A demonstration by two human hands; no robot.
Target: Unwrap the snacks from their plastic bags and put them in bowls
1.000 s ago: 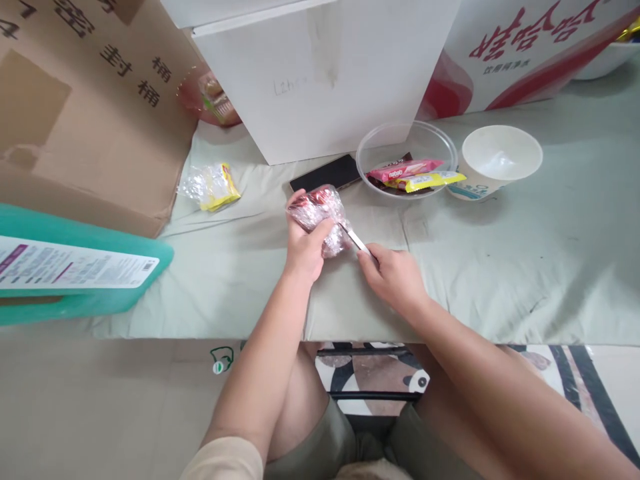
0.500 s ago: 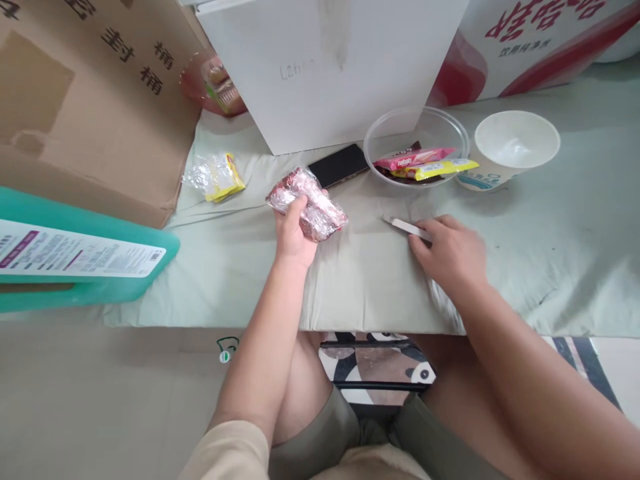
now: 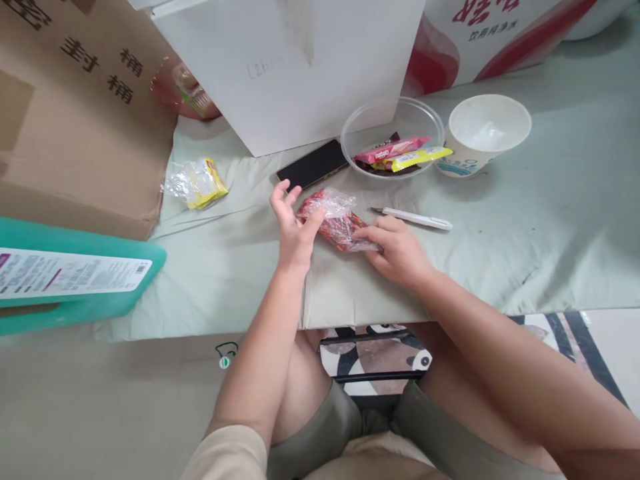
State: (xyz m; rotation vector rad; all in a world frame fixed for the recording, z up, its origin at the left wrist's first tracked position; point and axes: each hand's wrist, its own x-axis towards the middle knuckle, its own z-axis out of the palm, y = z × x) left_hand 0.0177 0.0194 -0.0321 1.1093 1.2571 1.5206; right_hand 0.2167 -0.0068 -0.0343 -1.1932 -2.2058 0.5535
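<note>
A red packet in clear plastic wrap (image 3: 340,223) is between my hands, above the cloth-covered table. My left hand (image 3: 295,230) is at its left end, thumb on the wrap and the other fingers spread upward. My right hand (image 3: 397,250) pinches the wrap at the packet's right end. Just beyond my right hand a white utility knife (image 3: 417,219) lies on the cloth, its tip pointing left. A black phone (image 3: 313,165) lies behind the packet. Farther back, a clear round bowl (image 3: 393,105) holds pink and yellow snack bars.
A white paper cup (image 3: 487,133) stands right of the bowl. Crumpled clear and yellow wrapping (image 3: 200,185) lies at left. Behind are a white box (image 3: 300,80) and a brown carton (image 3: 85,133); a green container (image 3: 80,267) borders the left. The table's front edge is near my forearms.
My right hand has let go of the knife, now lying on the cloth, and has moved left to the packet. My left fingers have spread. The camera view has shifted slightly.
</note>
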